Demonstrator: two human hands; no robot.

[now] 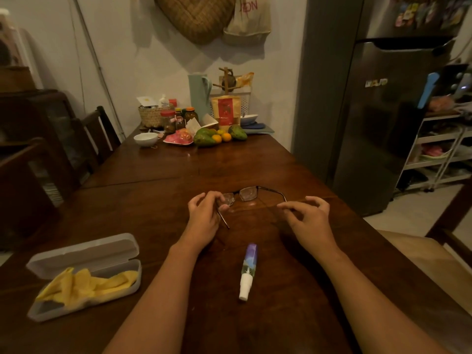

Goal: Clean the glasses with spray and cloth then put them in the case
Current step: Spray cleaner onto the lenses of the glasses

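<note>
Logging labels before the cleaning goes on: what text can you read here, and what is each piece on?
"ON" in red: end of a word on the plastic bag hanging on the wall; its first letters are unclear.
Badge on the fridge: too blurred to read.
Print on the red pouch: too small to read.
Label on the spray bottle: no text legible.

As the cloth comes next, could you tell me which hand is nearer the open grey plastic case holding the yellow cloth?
Left. The left hand, holding the dark-framed glasses, sits beyond the grey plastic case and to its right; the right hand is farther right.
</note>
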